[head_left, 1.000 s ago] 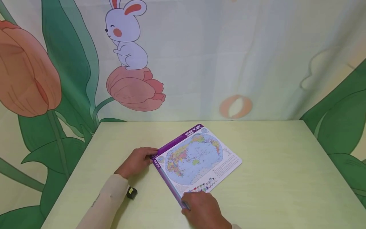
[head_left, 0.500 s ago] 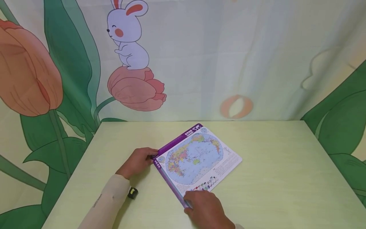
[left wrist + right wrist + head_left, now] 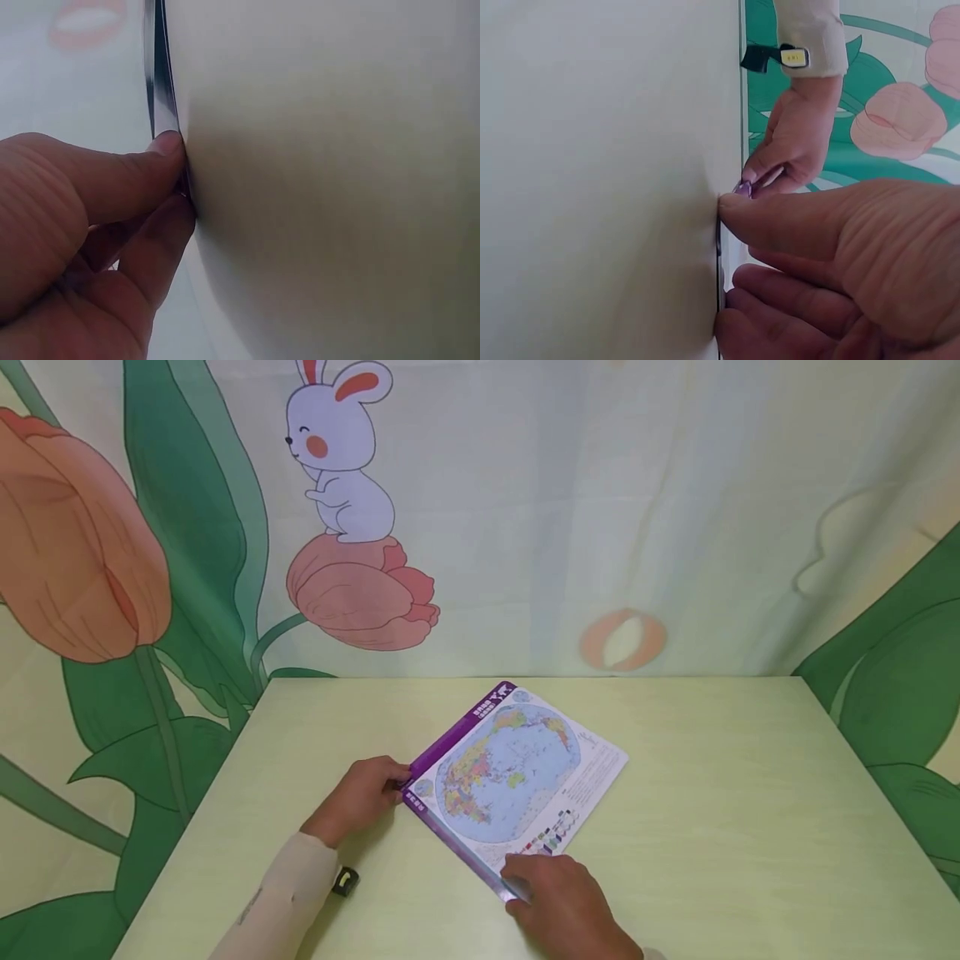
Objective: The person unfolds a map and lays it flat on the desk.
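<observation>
Head view, left to right. Left hand point(image 3: 360, 797) pinches the left corner of the map board point(image 3: 517, 768), thumb against fingertips; the left wrist view bears this out, a thin edge caught between them. Hardly shifted over the last half second. Board: mid-table, slanted, printed side up. It has swung slightly counter-clockwise: far corner leftward, right corner away from the person, near corner rightward. Right hand point(image 3: 566, 902) grasps the near corner, thumb and fingers about the edge, and has gone rightward with it. Reading: board is being turned to a new angle about the left hand's hold, neither grip given up. Lying fully flat or raised a little, cannot tell.

Materials, again from the left. Backdrop cloth point(image 3: 675, 510) soft, faintly creased, printed with a rounded tulip point(image 3: 82, 543) and a white rabbit point(image 3: 352, 452). Pale sleeve point(image 3: 281, 885), plain; small blocky black device point(image 3: 346, 882) at its cuff. Board thin, smooth, corners rounded; purple bands point(image 3: 457, 733) along two sides, oval world map in pale blue, a sheen close to the right hand. Table point(image 3: 750, 827) pale yellow-green, faintly grained.
</observation>
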`<state>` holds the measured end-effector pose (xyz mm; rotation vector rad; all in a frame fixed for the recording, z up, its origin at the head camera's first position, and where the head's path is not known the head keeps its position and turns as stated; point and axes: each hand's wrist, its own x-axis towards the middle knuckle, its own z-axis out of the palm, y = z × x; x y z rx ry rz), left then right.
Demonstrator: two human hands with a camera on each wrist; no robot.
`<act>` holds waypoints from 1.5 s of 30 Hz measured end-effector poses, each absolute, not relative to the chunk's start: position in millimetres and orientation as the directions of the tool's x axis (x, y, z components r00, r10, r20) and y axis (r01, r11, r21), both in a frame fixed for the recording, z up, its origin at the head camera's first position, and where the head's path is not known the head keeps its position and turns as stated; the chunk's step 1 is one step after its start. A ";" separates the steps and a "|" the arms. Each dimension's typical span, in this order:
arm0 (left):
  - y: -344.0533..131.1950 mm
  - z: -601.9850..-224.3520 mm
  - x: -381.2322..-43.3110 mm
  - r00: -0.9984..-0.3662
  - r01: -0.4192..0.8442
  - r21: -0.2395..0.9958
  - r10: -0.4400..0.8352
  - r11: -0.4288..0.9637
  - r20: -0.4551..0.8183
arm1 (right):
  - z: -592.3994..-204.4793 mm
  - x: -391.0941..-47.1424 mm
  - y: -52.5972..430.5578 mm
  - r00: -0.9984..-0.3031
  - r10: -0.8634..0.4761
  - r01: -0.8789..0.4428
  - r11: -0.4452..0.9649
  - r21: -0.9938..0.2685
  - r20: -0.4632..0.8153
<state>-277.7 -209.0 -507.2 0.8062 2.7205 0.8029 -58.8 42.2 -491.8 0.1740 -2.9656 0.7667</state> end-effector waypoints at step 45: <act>-191.5 -496.9 -181.5 -0.865 0.349 0.606 0.494 0.715 -0.085 | -486.8 -64.6 135.5 -0.999 0.000 -0.016 0.862 -0.506 0.032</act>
